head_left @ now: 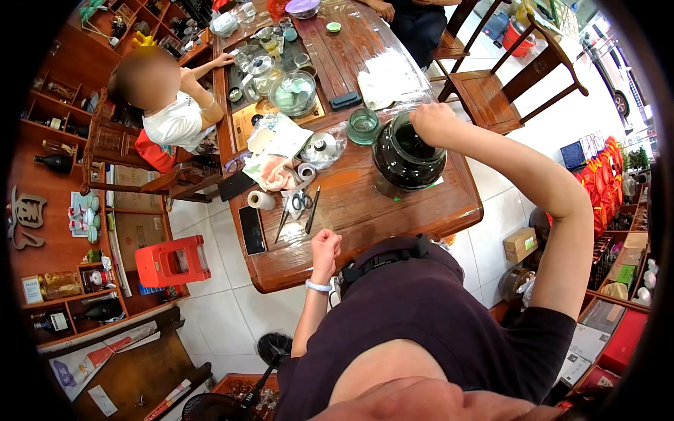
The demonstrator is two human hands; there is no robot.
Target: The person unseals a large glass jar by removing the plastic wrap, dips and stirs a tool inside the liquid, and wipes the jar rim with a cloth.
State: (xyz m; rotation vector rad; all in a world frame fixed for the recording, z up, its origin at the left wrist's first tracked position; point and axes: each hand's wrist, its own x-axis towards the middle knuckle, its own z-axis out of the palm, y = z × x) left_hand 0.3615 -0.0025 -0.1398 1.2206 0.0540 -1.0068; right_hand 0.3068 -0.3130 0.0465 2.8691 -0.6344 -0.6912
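Observation:
A large dark glass jar (407,167) with a wide mouth stands near the table's right edge. At its rim is my right hand (432,126), its fingers closed and bent down into the opening; what they hold, if anything, is hidden. My left hand (325,247) is a loose fist over the table's front edge, with nothing visible in it. Close to the fist lie a black pen (313,210), scissors (300,202) and a phone (252,230). Beside the jar sits a greenish glass bowl (363,127).
A white roll (261,201), a silver-lidded container (322,149) and crumpled cloth (275,172) crowd the left side. Farther back are a glass teapot (261,70) and a clear bowl (293,93). One person (175,119) sits at left, another at the far end. Wooden chairs (484,88) flank the table.

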